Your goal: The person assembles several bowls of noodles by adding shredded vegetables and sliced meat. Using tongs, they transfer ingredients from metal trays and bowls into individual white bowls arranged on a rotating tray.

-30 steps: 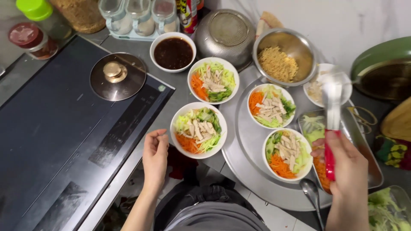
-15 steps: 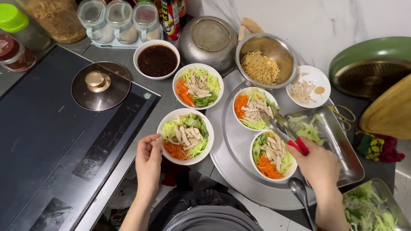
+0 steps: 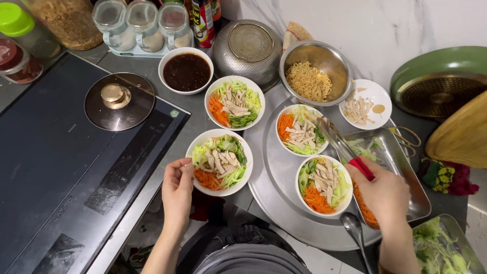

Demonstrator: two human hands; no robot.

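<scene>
Several white bowls of lettuce, carrot shreds and pale strips stand on the counter. My left hand [image 3: 177,192] touches the rim of the nearest left salad bowl [image 3: 219,161]. My right hand [image 3: 384,193] grips red-handled metal tongs [image 3: 341,144], whose tips point up-left over the edge of the upper right salad bowl [image 3: 301,130]. Just left of that hand sits the lower right salad bowl [image 3: 323,184]. A steel bowl of noodles [image 3: 315,80] and a small plate of strips [image 3: 365,104] lie behind.
A round metal tray [image 3: 274,172] carries two bowls. Dark sauce bowl [image 3: 186,71], colander [image 3: 247,48], glass pot lid [image 3: 119,100] on the black cooktop [image 3: 56,167], rectangular steel tray with carrot [image 3: 403,177], spoon [image 3: 355,231], green pan [image 3: 441,81], jars at the back.
My right hand came down from the upper right with the tongs toward the right-hand bowls. The left hand stays at the near left bowl's rim. The view shifted slightly.
</scene>
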